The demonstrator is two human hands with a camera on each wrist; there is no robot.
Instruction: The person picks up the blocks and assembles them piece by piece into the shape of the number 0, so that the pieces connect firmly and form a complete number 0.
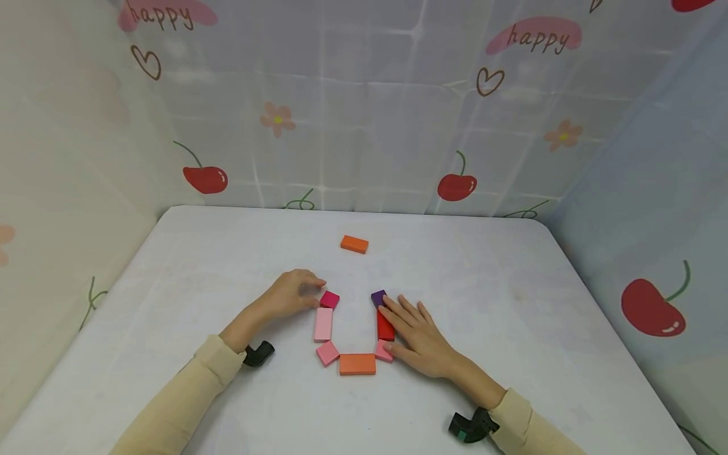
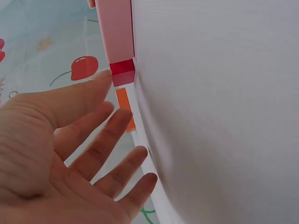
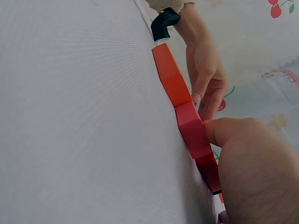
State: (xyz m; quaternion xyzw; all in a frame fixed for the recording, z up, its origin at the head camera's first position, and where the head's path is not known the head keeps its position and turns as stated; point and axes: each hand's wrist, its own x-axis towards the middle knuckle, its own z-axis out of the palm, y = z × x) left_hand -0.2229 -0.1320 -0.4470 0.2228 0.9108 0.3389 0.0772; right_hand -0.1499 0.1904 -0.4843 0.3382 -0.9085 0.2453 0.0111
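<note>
Several wooden blocks form a U on the white table. On its left arm, a magenta block [image 1: 330, 299] sits at the end of a light pink block [image 1: 323, 324], with a pink block [image 1: 327, 354] below. My left hand [image 1: 291, 294] is beside the magenta block, thumb tip right at it and other fingers spread loosely. An orange block [image 1: 357, 365] makes the bottom. My right hand [image 1: 423, 341] lies along the right arm with extended fingers, fingertips at the purple block [image 1: 377, 298] and red block [image 1: 383, 327]. Its thumb touches another pink block [image 3: 194, 133].
A separate orange block [image 1: 354, 244] lies toward the far side of the white table [image 1: 227, 253]. Behind the table hangs a curtain [image 1: 364, 139] printed with cherries. Each wrist carries a black camera mount, such as the right one [image 1: 473, 426].
</note>
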